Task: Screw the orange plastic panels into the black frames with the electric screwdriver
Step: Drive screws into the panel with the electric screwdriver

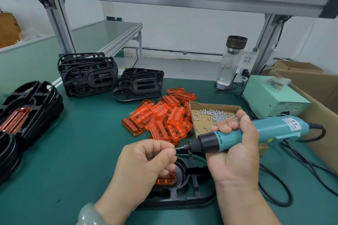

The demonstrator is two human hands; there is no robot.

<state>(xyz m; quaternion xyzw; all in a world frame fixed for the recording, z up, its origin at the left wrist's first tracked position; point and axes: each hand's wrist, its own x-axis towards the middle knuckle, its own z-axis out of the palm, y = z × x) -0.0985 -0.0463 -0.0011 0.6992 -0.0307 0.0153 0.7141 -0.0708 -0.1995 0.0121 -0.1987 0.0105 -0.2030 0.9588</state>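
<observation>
The green worktop (pixel 82 151) carries two stacks of black frames (pixel 87 74) at the back and a third (pixel 27 107) at the left edge, one loose pile of orange panels (pixel 161 118) too many to count, and one cardboard tray of screws (pixel 214 115). One single frame (pixel 188 193) lies flat nearest the person, one orange panel (pixel 164 181) seated in it. Above it the one screwdriver (pixel 247 133) runs left to right, bit pointing left, the right hand (pixel 236 155) with its grip wrapped round the barrel and the left hand (pixel 146 160) with its grip pinching a small screw (pixel 175 149) at the bit's tip.
</observation>
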